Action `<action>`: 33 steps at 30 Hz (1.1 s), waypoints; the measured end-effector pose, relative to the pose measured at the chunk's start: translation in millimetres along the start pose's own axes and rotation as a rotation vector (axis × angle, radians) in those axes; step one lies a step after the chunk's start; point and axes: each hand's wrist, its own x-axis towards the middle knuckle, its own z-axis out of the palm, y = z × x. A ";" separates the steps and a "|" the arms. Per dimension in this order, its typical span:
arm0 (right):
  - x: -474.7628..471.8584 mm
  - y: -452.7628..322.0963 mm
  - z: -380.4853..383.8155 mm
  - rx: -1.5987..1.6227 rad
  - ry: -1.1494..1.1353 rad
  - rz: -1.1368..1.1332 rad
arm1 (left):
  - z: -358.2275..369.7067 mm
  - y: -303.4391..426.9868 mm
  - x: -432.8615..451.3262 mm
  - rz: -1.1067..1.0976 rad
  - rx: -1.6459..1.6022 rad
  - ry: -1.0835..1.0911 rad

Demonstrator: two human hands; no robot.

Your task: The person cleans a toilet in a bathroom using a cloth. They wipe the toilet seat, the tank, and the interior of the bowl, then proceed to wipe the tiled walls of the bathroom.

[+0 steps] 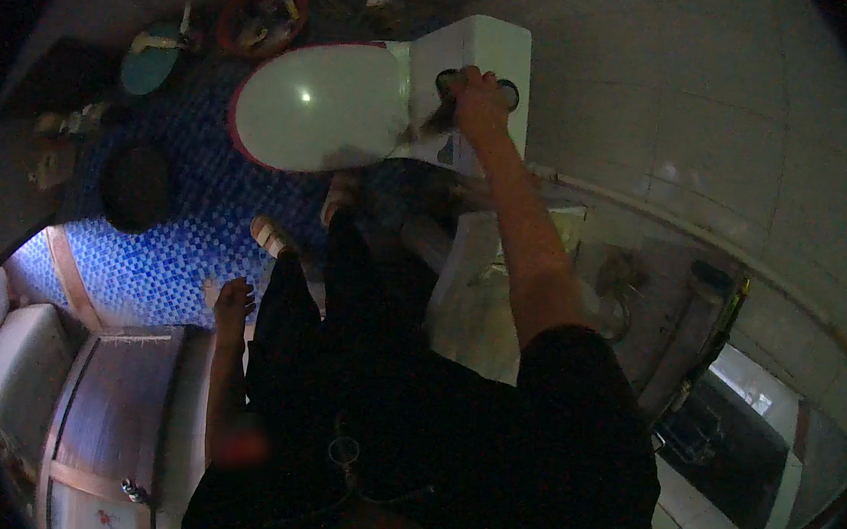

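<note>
My right hand [481, 105] reaches over the top of a white toilet cistern [459, 43]. Two dark-rimmed round things flank the fingers: one on the left [447, 84] by the fingertips, another on the right [510, 94]. Dim light and blur hide whether the hand grips either. The toilet's white lid [316, 107] is down, and a red-pink edge shows around it. Low at my left side hangs my left hand [234, 298], its fingers loosely bent and apart, with nothing visible in it. Below it lies the blue mosaic floor [178, 253].
A washbasin [475, 321] stands close under my right arm. Along the tiled wall runs a pale pipe [644, 213]. A dark round container [135, 187], a teal object [148, 64] and a reddish tub [263, 21] stand on the floor. A door [114, 404] is at lower left.
</note>
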 end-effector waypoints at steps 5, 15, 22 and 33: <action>-50.3 4.3 51.2 -0.067 -0.023 -0.081 | 29.0 16.1 -30.8 0.065 0.229 0.188; -124.4 -36.7 43.0 0.080 -0.367 -0.087 | 9.0 1.5 -34.7 0.047 0.156 0.224; -96.4 0.7 30.9 0.265 0.152 0.297 | 18.9 20.0 -34.5 0.017 0.149 0.193; -10.4 23.4 42.4 0.562 0.345 0.370 | 29.4 27.0 -32.5 0.047 0.247 0.196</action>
